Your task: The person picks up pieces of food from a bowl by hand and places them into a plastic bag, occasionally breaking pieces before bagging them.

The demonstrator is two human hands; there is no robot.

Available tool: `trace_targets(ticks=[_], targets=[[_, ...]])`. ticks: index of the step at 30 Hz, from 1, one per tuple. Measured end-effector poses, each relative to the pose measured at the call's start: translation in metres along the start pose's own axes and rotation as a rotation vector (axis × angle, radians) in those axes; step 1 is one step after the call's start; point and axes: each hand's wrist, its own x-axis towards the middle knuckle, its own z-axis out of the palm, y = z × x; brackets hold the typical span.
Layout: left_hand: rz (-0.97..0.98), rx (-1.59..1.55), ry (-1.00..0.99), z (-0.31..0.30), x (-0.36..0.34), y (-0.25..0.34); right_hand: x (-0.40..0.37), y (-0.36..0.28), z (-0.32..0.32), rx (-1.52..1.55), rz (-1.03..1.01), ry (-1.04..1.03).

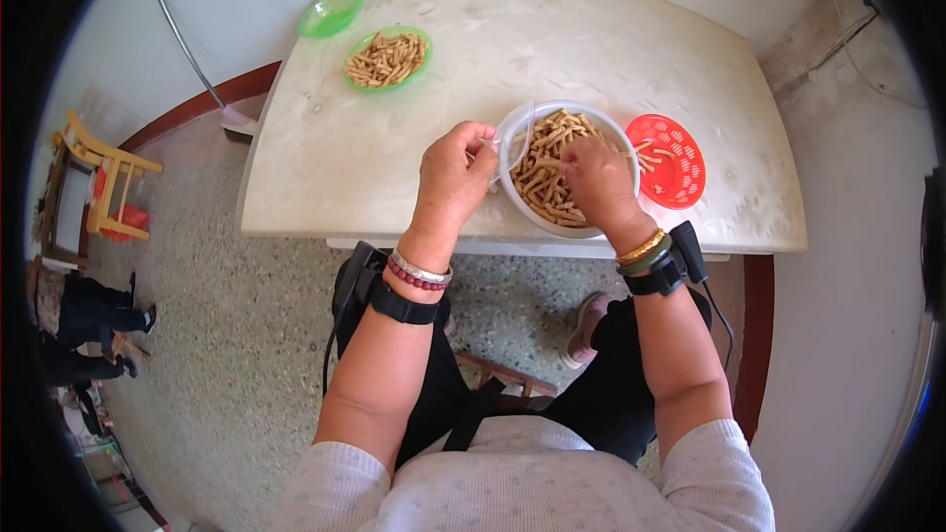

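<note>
My left hand (459,176) is closed, thumb and fingers pinching a see-through, bag-like piece of plastic (514,133) at the left rim of a white round bowl (624,135). Light-brown stick-shaped snacks (542,180) fill the bowl. Over the right part of the pile, my right hand (598,177) has its fingers curled down among the sticks. Its fingertips are hidden, and I cannot tell what they hold. Just right of the bowl lies a red slotted plastic basket (680,172) with a few sticks in it.
At the table's (473,30) far left stand a green plate (387,59) heaped with sticks and a green dish (330,14). A broom (235,120) leans by the left edge. A wooden chair (110,182) and another person's legs (94,315) are farther left.
</note>
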Motion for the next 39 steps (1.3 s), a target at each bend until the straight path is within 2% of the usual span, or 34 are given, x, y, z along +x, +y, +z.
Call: trace_targets(ticks=[1, 2, 4, 5, 6, 7, 9, 10, 12, 15, 19, 23, 25, 26, 29, 31, 32, 33, 35, 37, 38, 39], targets=[[0.001, -0.001, 0.001, 0.000, 0.000, 0.001, 0.001, 0.002, -0.002, 0.263, 0.114, 0.020], [0.000, 0.022, 0.024, 0.000, -0.001, 0.004, 0.002, 0.000, -0.008, 0.262, 0.112, 0.020], [0.001, 0.041, 0.049, 0.000, -0.004, 0.012, 0.003, -0.004, -0.022, 1.111, 0.387, -0.009], [0.126, 0.103, 0.147, 0.001, -0.006, 0.018, 0.003, -0.003, -0.026, 1.109, 0.386, -0.008], [0.252, 0.164, 0.243, 0.002, -0.008, 0.023, 0.001, 0.001, -0.030, 1.323, 0.397, -0.049], [0.255, 0.164, 0.240, 0.003, -0.009, 0.027, 0.000, 0.002, -0.032, 1.537, 0.405, -0.090], [0.445, 0.091, 0.237, 0.006, -0.010, 0.032, -0.001, -0.002, -0.032, 1.550, 0.391, -0.117], [0.447, 0.091, 0.234, 0.008, -0.011, 0.033, -0.001, -0.005, -0.031, 1.562, 0.375, -0.148], [0.633, 0.240, 0.206, 0.011, -0.013, 0.035, -0.002, -0.010, -0.030, 1.645, 0.335, -0.178], [0.618, 0.374, 0.174, 0.011, -0.020, 0.039, -0.003, -0.019, -0.030, 1.770, 0.280, -0.214], [0.551, 0.282, 0.168, 0.014, -0.020, 0.037, -0.003, -0.032, -0.039, 1.872, 0.266, -0.226], [0.508, 0.228, 0.137, 0.016, -0.019, 0.035, -0.003, -0.038, -0.033, 1.792, 0.288, -0.235], [0.627, 0.302, 0.174, 0.017, -0.020, 0.035, -0.005, -0.041, -0.024, 1.732, 0.288, -0.188], [0.629, 0.302, 0.174, 0.017, -0.019, 0.036, -0.003, -0.042, -0.022, 1.713, 0.267, -0.158], [0.536, 0.198, 0.204, 0.009, -0.015, 0.035, 0.005, -0.036, -0.033, 1.626, 0.359, -0.045], [0.349, 0.182, 0.329, 0.003, -0.009, 0.034, 0.007, -0.035, -0.033, 1.576, 0.348, 0.026], [0.267, 0.170, 0.292, 0.003, -0.006, 0.029, 0.009, -0.035, -0.034, 1.445, 0.381, 0.038], [0.269, 0.170, 0.295, 0.004, -0.004, 0.026, 0.010, -0.035, -0.034, 1.313, 0.410, 0.049], [0.156, 0.281, 0.163, 0.008, -0.002, 0.019, 0.014, -0.033, -0.014, 1.255, 0.352, 0.103], [0.136, 0.291, 0.142, 0.012, -0.001, 0.016, 0.018, -0.033, 0.003, 0.838, 0.132, 0.288], [0.089, 0.254, 0.137, 0.013, 0.001, 0.014, 0.020, -0.037, -0.003, 0.713, 0.097, 0.291], [0.043, 0.217, 0.131, 0.014, 0.003, 0.013, 0.020, -0.042, -0.009, 0.715, 0.096, 0.291]])
